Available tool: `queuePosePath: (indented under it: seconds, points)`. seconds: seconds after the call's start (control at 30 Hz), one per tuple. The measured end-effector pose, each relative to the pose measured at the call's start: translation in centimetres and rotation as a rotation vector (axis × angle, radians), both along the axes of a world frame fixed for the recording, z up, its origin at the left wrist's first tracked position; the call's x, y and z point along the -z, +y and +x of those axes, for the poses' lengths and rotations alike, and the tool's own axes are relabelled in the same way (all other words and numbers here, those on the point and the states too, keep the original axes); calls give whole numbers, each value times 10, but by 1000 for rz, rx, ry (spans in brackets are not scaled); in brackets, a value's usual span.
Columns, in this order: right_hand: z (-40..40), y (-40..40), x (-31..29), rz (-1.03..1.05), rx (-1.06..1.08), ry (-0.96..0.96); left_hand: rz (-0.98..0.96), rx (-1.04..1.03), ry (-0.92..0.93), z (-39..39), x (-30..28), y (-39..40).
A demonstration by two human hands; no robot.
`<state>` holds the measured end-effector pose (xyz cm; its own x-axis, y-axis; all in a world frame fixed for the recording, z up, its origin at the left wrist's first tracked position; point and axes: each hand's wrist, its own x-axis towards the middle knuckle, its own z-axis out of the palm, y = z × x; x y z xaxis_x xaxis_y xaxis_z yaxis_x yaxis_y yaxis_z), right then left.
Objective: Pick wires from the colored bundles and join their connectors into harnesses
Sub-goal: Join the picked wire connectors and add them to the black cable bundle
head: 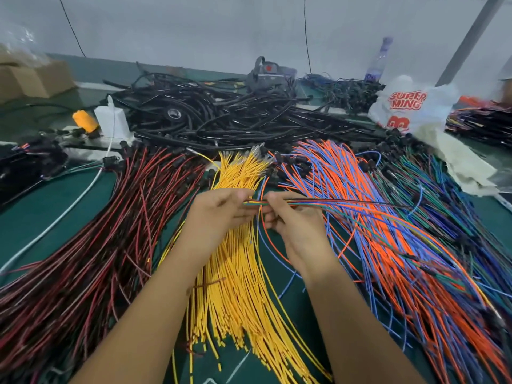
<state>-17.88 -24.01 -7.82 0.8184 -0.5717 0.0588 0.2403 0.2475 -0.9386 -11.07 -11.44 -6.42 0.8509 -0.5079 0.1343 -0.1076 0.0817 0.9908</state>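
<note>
A thin sheaf of mixed-colour wires (318, 203) runs level above the yellow bundle (238, 273), its ends pinched between both hands. The left hand (219, 214) curls its grip round the wire ends; the right hand (293, 225) pinches them just beside. To join cleanly, I judge the ends want squaring up flush first, clear of the orange-and-blue bundle (388, 245) on the green desk (55, 217).

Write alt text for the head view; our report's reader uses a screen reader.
Both hands, left hand and right hand, pinch a few mixed-colour wires above a yellow bundle, flanked by red-black and orange-blue bundles.
</note>
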Motion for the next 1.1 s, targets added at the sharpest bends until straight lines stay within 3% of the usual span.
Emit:
queuePosePath:
  seconds: [0.13,0.27,0.4,0.53,0.7,0.8,0.93,1.1]
  points:
    - [-1,9,-3,-23,-50,-46,-234,42,340,4,-11,3]
    - [-1,21,-4,-44,-149,-44,-267,-14,280,-3,-11,-3]
    - [0,29,-3,-26,-165,-44,-426,59,390,-1,-11,-7]
    - [2,34,-4,-8,-143,-45,-398,58,362,-5,-12,-10]
    - [3,22,-6,-10,-44,-75,36,-101,-98,-7,-4,-4]
    - [3,16,-2,-33,0,-25,64,-194,-152,0,-5,0]
    - [4,1,3,-32,113,52,343,-271,-394,35,-17,-18]
    - [7,1,7,-53,90,98,605,-247,-679,89,-26,-61]
